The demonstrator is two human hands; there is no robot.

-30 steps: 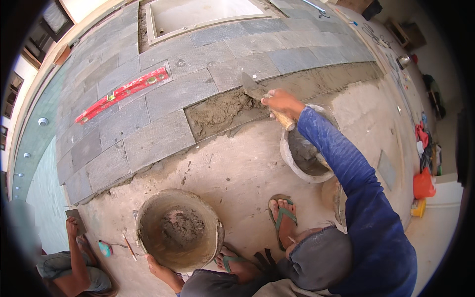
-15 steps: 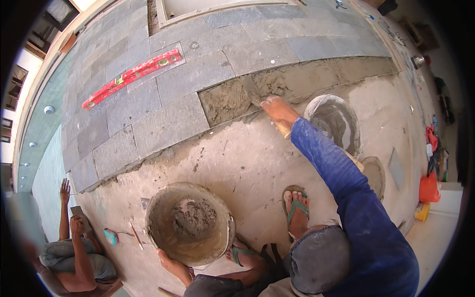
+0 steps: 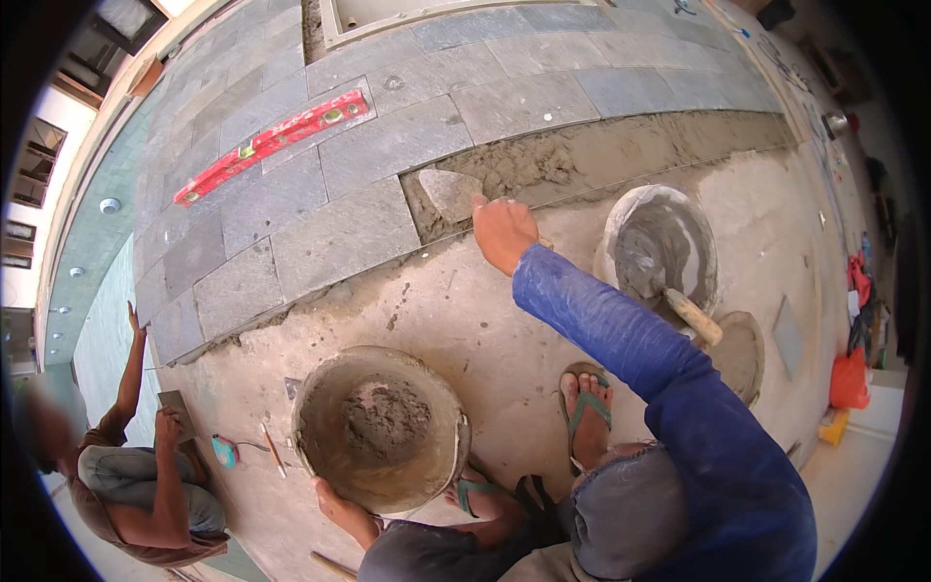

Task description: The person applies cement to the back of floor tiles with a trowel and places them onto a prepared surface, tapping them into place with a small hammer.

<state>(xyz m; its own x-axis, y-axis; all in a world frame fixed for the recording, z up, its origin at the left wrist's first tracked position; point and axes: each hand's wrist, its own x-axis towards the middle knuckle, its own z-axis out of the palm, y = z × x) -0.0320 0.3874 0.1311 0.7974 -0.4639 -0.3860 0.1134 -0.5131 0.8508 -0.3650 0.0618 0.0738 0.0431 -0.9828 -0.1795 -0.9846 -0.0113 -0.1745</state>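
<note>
My right hand (image 3: pixel 505 235) is closed round the handle of a pointed trowel (image 3: pixel 450 192). The broad blade lies over the left end of a strip of wet mortar (image 3: pixel 601 160), close to the edge of a laid grey stone tile (image 3: pixel 339 236). My left hand (image 3: pixel 344 512) grips the near-left rim of a round, mortar-caked bucket (image 3: pixel 308 412), its fingers partly hidden by the wall. A heap of mortar (image 3: pixel 388 419) sits inside this bucket, which stands in front of my feet.
A second bucket (image 3: pixel 621 218) at right contains mortar and a wooden-handled tool (image 3: pixel 693 315). A red spirit level (image 3: pixel 272 145) rests on the tiles. A taut string borders the mortar strip. A tape measure (image 3: pixel 225 451) and pencil (image 3: pixel 274 450) lie near a crouching co-worker (image 3: pixel 145 466) at left.
My right hand has moved left with the trowel, whose blade has turned to show its broad face. My left hand stays on the bucket. The co-worker has shifted and leans further forward.
</note>
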